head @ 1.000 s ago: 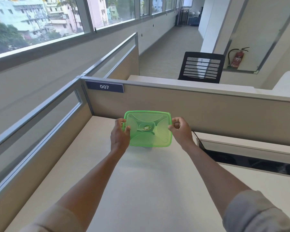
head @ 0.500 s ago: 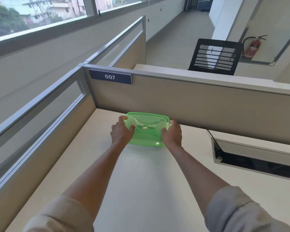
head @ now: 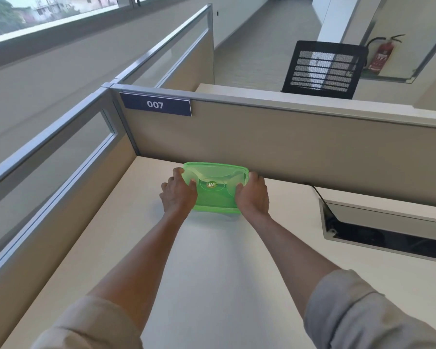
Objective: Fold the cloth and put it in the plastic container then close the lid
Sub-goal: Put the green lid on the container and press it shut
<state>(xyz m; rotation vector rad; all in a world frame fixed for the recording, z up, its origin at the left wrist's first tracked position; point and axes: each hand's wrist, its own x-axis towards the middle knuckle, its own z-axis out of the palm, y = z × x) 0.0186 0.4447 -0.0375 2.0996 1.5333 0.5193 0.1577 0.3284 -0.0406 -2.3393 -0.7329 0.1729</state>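
A translucent green plastic container with its lid on rests on the white desk, close to the back partition. A round label sits in the middle of the lid. My left hand grips its left side, thumb on the lid. My right hand grips its right side the same way. No cloth shows; the green plastic hides what is inside.
A beige partition with a blue "007" plate stands right behind the container. A side partition with glass runs along the left. An open cable slot lies in the desk at the right. A black mesh chair stands beyond.
The container was held tilted up in the air; both hands lowered it flat onto the desk near the back partition. My head has tipped downward.
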